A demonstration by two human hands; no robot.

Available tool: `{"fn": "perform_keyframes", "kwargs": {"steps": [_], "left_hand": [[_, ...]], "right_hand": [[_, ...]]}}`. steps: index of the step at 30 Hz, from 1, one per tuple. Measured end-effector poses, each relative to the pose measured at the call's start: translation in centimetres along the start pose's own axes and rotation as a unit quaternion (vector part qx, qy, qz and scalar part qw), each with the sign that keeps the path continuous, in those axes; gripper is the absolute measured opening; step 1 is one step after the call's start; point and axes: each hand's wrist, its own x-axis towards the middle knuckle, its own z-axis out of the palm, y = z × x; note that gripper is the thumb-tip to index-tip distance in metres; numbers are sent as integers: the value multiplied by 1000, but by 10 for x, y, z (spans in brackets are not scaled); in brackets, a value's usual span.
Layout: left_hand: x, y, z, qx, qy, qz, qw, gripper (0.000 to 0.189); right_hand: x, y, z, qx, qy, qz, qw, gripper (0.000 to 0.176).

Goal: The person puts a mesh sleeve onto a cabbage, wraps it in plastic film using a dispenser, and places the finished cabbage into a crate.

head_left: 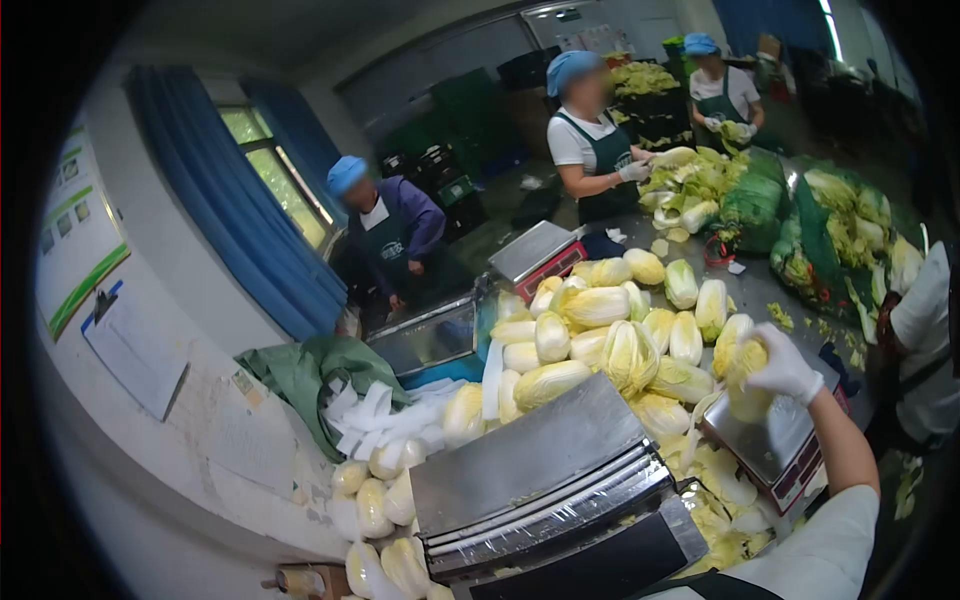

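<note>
My right hand (789,368), in a white glove, is closed round a napa cabbage (746,385). The cabbage is upright and slightly blurred over a digital scale (765,440) with a steel top and red front. Left of it lies a big heap of trimmed napa cabbages (628,352). In front of me stands a steel film-wrapping machine (535,455) with clear film across its rollers. My left hand is out of view.
Wrapped cabbages (375,505) sit left of the machine, near white foam sleeves (385,412). Loose leaves (730,500) lie under the scale. A second scale (533,250) stands beyond the heap. Co-workers (590,140) stand across the table near green net sacks (752,205).
</note>
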Motion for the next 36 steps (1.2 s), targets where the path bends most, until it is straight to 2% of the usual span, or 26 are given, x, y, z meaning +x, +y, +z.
{"fn": "perform_keyframes", "kwargs": {"steps": [2, 4, 6, 8, 11, 13, 14, 17, 18, 19, 20, 21, 22, 24, 25, 26, 27, 28, 29, 30, 31, 33, 34, 35, 36], "left_hand": [[-3, 5, 17, -24, -14, -36, 999, 40], [-4, 14, 36, -48, -31, -72, 996, 43], [-2, 15, 55, -32, -91, -53, 994, 38], [-1, 26, 69, -15, -146, -31, 989, 34], [-21, 93, 97, -98, -136, 19, 986, 24], [-29, 106, 101, -109, -176, -6, 978, 26], [-33, 110, 103, -130, -187, -12, 974, 24], [-41, 112, 106, -139, -218, 3, 966, 24], [-46, 118, 107, -143, -233, 2, 962, 23], [-50, 118, 109, -141, -245, 0, 959, 23], [-53, 116, 113, -139, -259, 0, 956, 22], [-56, 116, 116, -136, -276, 1, 952, 21], [-60, 121, 119, -132, -304, -5, 943, 19], [-71, 128, 125, -145, -350, -35, 925, 21], [-73, 131, 129, -149, -375, -48, 914, 22], [-76, 124, 131, -120, -395, -31, 910, 22], [-82, 129, 134, -72, -371, 3, 926, 19], [-85, 130, 134, 1, -348, 80, 934, 18], [-87, 131, 134, 69, -321, 159, 931, 17], [-90, 132, 134, 66, -298, 199, 931, 15], [-86, 117, 128, 89, -314, 239, 915, 23], [-91, 120, 117, 26, -373, 193, 907, 26], [-98, 133, 117, -11, -379, 101, 920, 20], [-99, 125, 111, -89, -403, -24, 911, 19], [-91, 120, 112, -152, -524, -107, 831, 17]], "right_hand": [[-16, 6, -14, -179, -87, 32, 980, 49], [-31, 7, -21, -310, -182, 65, 931, 52], [-38, 33, -1, -371, -186, 58, 908, 55], [-41, 52, 21, -402, -182, 32, 897, 58], [-43, 63, 41, -397, -165, -10, 903, 61], [-43, 72, 46, -382, -150, -4, 912, 63], [-44, 62, 36, -362, -157, -1, 919, 58], [-48, 35, 38, -280, 40, -99, 954, 48], [-53, 7, 38, -205, 51, -107, 972, 41], [-57, 2, 53, -50, 44, -104, 992, 39], [-65, -20, 67, 88, 35, -81, 992, 36], [-74, -58, 68, 227, -62, 25, 972, 38], [-81, -85, 66, 237, -99, -32, 966, 44], [-95, -90, 113, 467, -184, 23, 864, 64], [-98, -95, 131, 553, -153, 0, 819, 67], [-104, -105, 127, 607, -205, 107, 761, 65], [-108, -113, 133, 655, -211, 157, 708, 59], [-112, -109, 134, 548, -215, 129, 798, 54], [-123, -110, 136, 495, -189, 132, 838, 51], [-128, -105, 130, 457, -236, 163, 842, 52], [-134, -98, 124, 419, -284, 195, 840, 53], [-156, -71, 155, 490, -155, 134, 847, 49], [-161, -71, 152, 517, -92, 98, 845, 47], [-172, -68, 144, 586, -91, 189, 783, 43], [-178, -66, 147, 600, -46, 222, 767, 40]]}}
